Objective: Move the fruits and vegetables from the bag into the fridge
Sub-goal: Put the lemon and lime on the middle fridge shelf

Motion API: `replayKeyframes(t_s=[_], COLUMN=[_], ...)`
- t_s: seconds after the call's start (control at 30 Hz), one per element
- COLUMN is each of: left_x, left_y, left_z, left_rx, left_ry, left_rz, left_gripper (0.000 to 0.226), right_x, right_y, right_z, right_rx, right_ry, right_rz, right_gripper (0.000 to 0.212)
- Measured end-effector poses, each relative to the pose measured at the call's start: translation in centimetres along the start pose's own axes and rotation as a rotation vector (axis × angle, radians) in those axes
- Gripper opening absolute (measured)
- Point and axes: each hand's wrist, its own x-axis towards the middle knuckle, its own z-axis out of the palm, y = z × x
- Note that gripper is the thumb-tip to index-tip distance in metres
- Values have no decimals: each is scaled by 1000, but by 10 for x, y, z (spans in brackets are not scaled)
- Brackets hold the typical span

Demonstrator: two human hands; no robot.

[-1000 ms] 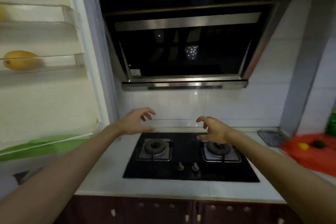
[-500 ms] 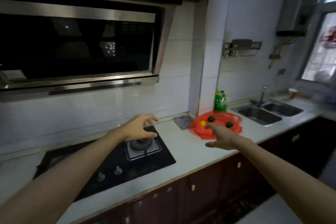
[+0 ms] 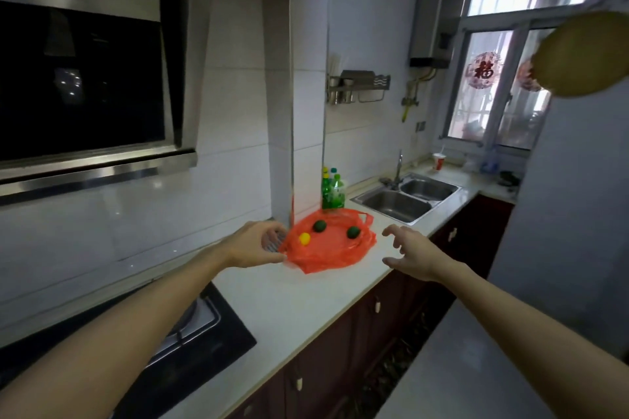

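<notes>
**kitchen_lurker:** only the one head view to go on here. Centre of the frame, a thin orange plastic bag (image 3: pixel 328 250) lies flattened open on the white countertop (image 3: pixel 289 303), just in front of some green bottles (image 3: pixel 333 190). On it: two small round dark green fruits (image 3: pixel 320 225), (image 3: pixel 353 232) and one small round yellow fruit (image 3: pixel 304 238), all apart from each other. No fridge anywhere in frame. How'd you grab those?

**pan_handler:** both hands are empty. Left hand (image 3: pixel 253 245) sits at the bag's left edge, fingers curled loosely, thumb near the plastic; can't tell if it's actually touching. Right hand (image 3: pixel 410 255) hangs spread out, lower right of the bag, clear of it. I'd guess the fruits are light and firm, smooth-skinned, so they'll roll if nudged. Cup each one from above with fingertips round its widest part. The bag looks flimsy and slippery, so I wouldn't drag it; it'd crumple and let the fruit roll off.
</notes>
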Motion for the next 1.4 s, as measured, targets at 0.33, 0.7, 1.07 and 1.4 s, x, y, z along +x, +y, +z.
replayKeyframes(t_s=[0.33,0.7,1.07,1.4], left_x=[113,205,282,334], left_y=[-42,-65,-83,-88], left_z=[18,66,95,120], left_rx=[-68,-12,-17,13], left_ry=[-72,-138,-102,-50], left_rz=[37,70,-37,-164], left_gripper=[52,59,59,59], right_x=[70,111,194,265], right_y=[43,103,175,231], right_z=[12,31,48,56], right_rx=[-17,16,87,147], right_ry=[-64,-93,-170,-208], right_rz=[94,177,104,-8], right_gripper=[62,69,69,65])
